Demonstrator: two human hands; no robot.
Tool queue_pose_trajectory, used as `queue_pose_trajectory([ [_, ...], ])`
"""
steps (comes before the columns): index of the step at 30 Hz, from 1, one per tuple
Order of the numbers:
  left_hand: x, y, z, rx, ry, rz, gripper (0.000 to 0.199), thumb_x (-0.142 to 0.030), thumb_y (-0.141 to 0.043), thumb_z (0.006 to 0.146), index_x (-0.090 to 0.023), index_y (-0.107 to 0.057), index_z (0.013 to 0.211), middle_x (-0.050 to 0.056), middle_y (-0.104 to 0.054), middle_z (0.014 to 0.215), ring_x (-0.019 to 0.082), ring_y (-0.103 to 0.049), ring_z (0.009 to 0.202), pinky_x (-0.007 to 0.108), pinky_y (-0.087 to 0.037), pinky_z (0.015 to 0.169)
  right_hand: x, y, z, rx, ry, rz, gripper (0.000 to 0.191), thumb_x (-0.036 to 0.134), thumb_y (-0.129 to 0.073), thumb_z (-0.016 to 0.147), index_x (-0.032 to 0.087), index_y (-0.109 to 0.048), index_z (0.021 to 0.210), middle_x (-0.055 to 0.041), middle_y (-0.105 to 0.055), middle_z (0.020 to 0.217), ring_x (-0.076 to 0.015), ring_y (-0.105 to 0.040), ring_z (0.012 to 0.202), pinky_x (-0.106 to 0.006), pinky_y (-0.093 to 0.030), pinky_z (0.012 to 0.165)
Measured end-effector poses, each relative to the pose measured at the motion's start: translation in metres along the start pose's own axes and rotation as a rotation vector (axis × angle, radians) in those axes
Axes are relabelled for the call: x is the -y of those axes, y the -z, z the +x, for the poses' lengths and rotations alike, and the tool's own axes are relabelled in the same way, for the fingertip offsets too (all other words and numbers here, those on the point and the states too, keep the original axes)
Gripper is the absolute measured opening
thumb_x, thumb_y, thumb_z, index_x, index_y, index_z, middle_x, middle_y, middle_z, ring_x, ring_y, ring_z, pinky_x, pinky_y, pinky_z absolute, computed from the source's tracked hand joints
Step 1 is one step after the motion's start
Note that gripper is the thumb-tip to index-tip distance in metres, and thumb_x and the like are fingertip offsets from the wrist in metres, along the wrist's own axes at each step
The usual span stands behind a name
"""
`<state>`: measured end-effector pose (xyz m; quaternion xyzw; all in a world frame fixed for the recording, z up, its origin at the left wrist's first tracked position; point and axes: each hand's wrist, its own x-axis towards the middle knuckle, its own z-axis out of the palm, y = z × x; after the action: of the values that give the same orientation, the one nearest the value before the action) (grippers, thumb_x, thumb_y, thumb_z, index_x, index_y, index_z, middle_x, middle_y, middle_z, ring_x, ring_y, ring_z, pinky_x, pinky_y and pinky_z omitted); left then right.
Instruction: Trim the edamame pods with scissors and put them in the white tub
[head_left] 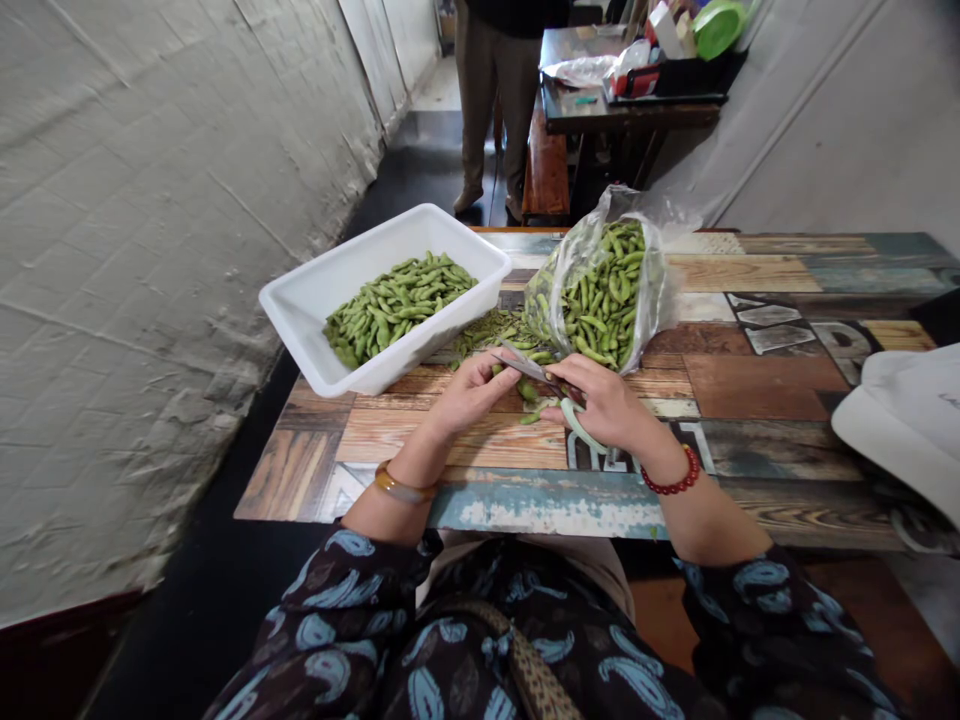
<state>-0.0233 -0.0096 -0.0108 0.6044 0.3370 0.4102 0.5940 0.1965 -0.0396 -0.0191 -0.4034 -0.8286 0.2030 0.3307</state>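
My left hand [474, 392] is closed, its fingertips pinching a green soybean pod [498, 370]. In my right hand [609, 402] are scissors with pale green handles [582, 430]. Their blades [523, 364] point left and reach my left fingertips; whether they are parted around the pod is hard to tell. To the left, a white plastic tub [298, 310] holds a heap of green pods [405, 305]. Just beyond my right hand, an open clear plastic bag [654, 300] is full of pods [604, 295]. Small trimmings and loose pods [491, 330] lie between tub and bag.
The table [757, 385] has a patchwork wood pattern. A white cap [904, 410] shows at the right edge. Beyond the table a person stands, trousers [495, 90] visible, near a bench [547, 165] and another table with a loaded black tray [675, 80]. A pale wall [150, 250] runs along the left.
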Motion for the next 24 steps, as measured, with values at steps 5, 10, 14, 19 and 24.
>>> queue_pose_trajectory([
  [5, -0.004, 0.002, 0.001, 0.003, -0.034, 0.105, 0.032, -0.049, -0.068, 0.082, -0.017, -0.072, 0.085, 0.009, -0.067, 0.085, 0.019, -0.059, 0.081, 0.031, -0.047, 0.074, -0.001, 0.003, -0.001, 0.024, -0.015, -0.033, 0.045, 0.043, -0.074, 0.081, 0.022, -0.06, 0.119, -0.0074, -0.061, 0.1, -0.0173, -0.056, 0.07, -0.034, -0.052, 0.067],
  [10, -0.01, 0.003, 0.002, 0.02, -0.088, 0.189, 0.027, -0.044, -0.069, 0.082, -0.017, -0.074, 0.08, 0.01, -0.071, 0.086, 0.02, -0.063, 0.082, 0.032, -0.047, 0.08, 0.0, 0.007, -0.001, 0.06, -0.028, -0.051, 0.046, 0.041, -0.073, 0.081, 0.023, -0.06, 0.121, -0.0073, -0.062, 0.101, -0.0165, -0.055, 0.068, -0.034, -0.051, 0.066],
  [14, -0.014, 0.004, 0.001, 0.041, -0.097, 0.24, 0.027, -0.042, -0.067, 0.084, -0.017, -0.074, 0.081, 0.009, -0.071, 0.084, 0.02, -0.062, 0.08, 0.032, -0.047, 0.079, -0.001, 0.006, -0.001, 0.061, -0.021, -0.028, 0.046, 0.039, -0.074, 0.081, 0.022, -0.06, 0.121, -0.0069, -0.061, 0.101, -0.0157, -0.054, 0.067, -0.033, -0.051, 0.066],
  [19, -0.011, 0.004, 0.001, 0.053, -0.107, 0.265, 0.029, -0.044, -0.066, 0.084, -0.016, -0.074, 0.083, 0.009, -0.071, 0.083, 0.02, -0.062, 0.08, 0.032, -0.047, 0.08, -0.003, 0.005, -0.002, 0.055, 0.002, 0.01, 0.045, 0.04, -0.074, 0.08, 0.022, -0.06, 0.119, -0.0062, -0.06, 0.098, -0.0151, -0.053, 0.065, -0.032, -0.049, 0.062],
  [24, -0.013, 0.004, 0.002, 0.074, -0.101, 0.241, 0.029, -0.044, -0.065, 0.085, -0.016, -0.074, 0.082, 0.009, -0.071, 0.083, 0.021, -0.062, 0.08, 0.032, -0.047, 0.079, 0.001, 0.007, -0.001, 0.063, -0.01, 0.006, 0.041, 0.039, -0.073, 0.082, 0.021, -0.061, 0.116, -0.0052, -0.059, 0.094, -0.0143, -0.051, 0.063, -0.03, -0.046, 0.06],
])
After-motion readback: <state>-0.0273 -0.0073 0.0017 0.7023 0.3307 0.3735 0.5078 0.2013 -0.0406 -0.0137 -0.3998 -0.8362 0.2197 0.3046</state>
